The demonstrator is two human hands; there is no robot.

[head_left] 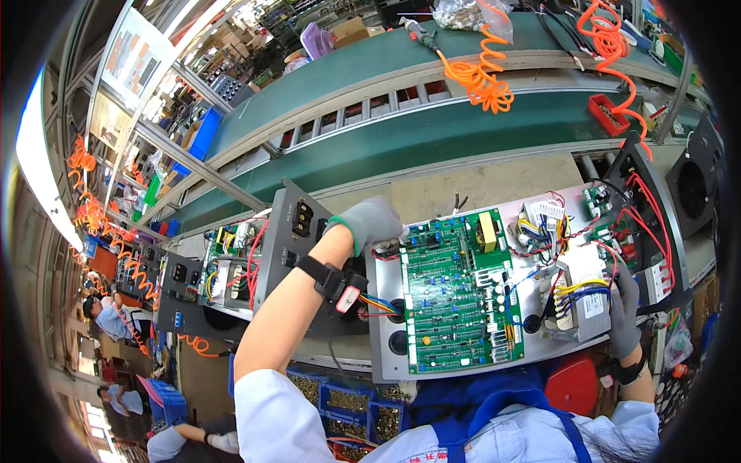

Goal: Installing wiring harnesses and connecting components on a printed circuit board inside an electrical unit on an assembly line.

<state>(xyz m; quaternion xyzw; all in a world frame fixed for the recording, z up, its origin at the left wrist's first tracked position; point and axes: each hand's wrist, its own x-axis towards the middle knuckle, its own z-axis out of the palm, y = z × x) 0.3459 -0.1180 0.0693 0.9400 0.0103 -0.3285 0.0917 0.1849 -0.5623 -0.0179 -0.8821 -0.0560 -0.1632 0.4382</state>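
A large green circuit board [455, 297], filled with small parts, lies on a silver metal chassis plate [390, 359] in front of me. My left hand [374, 224], in a grey glove, is at the board's far left corner with its fingers closed; what they pinch is hidden. Close by stands the chassis's dark end panel [297, 231] with black sockets. My right hand [624, 312], also gloved, is wrapped round the right side of a silver box [590, 297] with a white label and yellow and blue wires. Its fingertips are partly hidden.
Beyond the chassis runs a green conveyor [432, 135]. Coiled orange air hoses [482, 89] hang over it, near a red bin [608, 116] of small parts. Blue bins [347, 401] of screws sit below, left of a red stool [571, 384]. Another chassis [231, 262] stands at left.
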